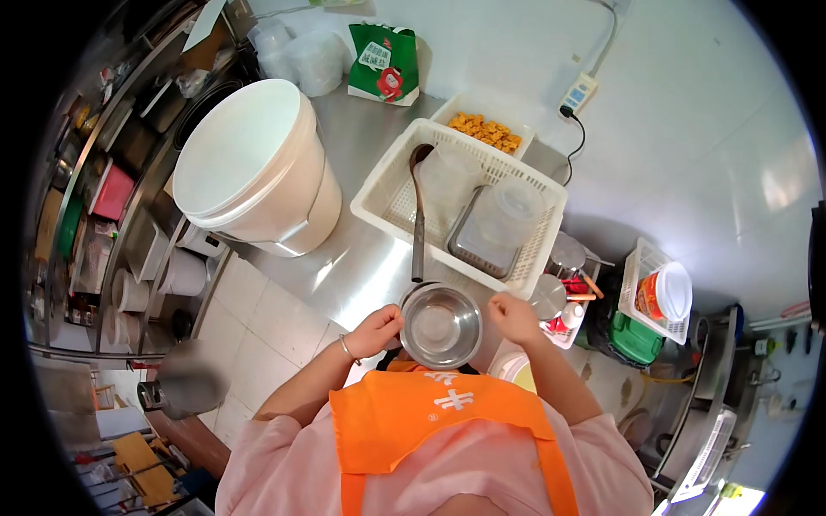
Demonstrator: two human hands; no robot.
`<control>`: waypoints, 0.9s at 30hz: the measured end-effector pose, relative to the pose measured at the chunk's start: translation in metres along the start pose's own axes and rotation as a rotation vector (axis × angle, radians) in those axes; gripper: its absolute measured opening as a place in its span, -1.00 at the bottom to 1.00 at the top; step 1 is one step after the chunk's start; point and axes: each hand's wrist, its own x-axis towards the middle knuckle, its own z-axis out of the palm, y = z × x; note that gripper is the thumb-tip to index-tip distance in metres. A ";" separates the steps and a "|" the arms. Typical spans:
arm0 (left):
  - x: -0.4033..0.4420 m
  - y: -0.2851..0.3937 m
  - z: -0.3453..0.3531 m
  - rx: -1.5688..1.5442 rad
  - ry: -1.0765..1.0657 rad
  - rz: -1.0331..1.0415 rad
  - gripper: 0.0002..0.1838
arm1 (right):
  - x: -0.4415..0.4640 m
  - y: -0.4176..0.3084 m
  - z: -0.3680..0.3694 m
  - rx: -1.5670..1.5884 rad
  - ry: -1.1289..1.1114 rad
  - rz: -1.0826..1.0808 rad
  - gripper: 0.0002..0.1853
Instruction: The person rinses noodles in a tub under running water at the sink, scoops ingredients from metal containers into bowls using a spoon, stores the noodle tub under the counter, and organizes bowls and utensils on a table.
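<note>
A round metal bowl (440, 326) stands at the near edge of the steel counter (357, 279), just in front of the orange apron. My left hand (376, 332) is at the bowl's left rim with its fingers curled closed; what they hold, if anything, is hidden. To the right of the bowl, a small gap from its rim, is my right hand (514, 316), also with curled fingers, their inside hidden. Beyond the bowl a long-handled ladle (419, 232) leans over the edge of a white basket (387, 191), which holds clear plastic containers (509, 212) and a metal tray (463, 244).
A large white bucket (284, 193) stands on the counter's left. Behind are a green bag (385, 64) and a white tray (527, 138) of orange-yellow food. To the right are small jars (548, 297) and a basket (634, 267) with a tub. Shelves line the left.
</note>
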 end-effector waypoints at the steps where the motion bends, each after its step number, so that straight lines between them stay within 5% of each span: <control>1: 0.002 -0.015 -0.001 -0.042 0.005 -0.074 -0.82 | 0.000 -0.002 -0.006 0.066 0.095 -0.026 -0.78; 3: 0.006 -0.038 -0.003 0.026 0.042 -0.057 -0.81 | 0.002 -0.004 -0.013 0.092 0.139 -0.031 -0.81; 5: 0.008 -0.045 0.000 0.157 0.084 -0.295 -0.77 | 0.000 -0.013 -0.024 0.226 0.132 0.010 -0.79; 7: 0.005 -0.054 -0.001 0.249 0.126 -0.276 -0.72 | 0.008 -0.009 -0.022 0.207 0.190 -0.040 -0.77; 9: 0.001 -0.061 -0.006 0.777 0.362 0.000 -0.66 | 0.025 -0.001 -0.022 0.190 0.247 -0.091 -0.75; 11: 0.002 -0.064 -0.015 0.791 0.418 0.016 -0.64 | 0.055 0.010 -0.030 -0.027 0.581 -0.201 -0.59; 14: 0.014 -0.037 -0.017 0.141 0.405 -0.115 -0.59 | 0.102 0.014 -0.046 -0.206 0.687 -0.265 -0.34; 19: 0.057 0.030 0.005 -0.111 0.332 -0.213 -0.50 | 0.155 -0.009 -0.056 -0.192 0.496 0.087 0.02; 27: 0.069 0.026 -0.013 -0.113 0.454 -0.039 -0.74 | 0.182 -0.027 -0.055 -0.258 0.485 0.191 -0.09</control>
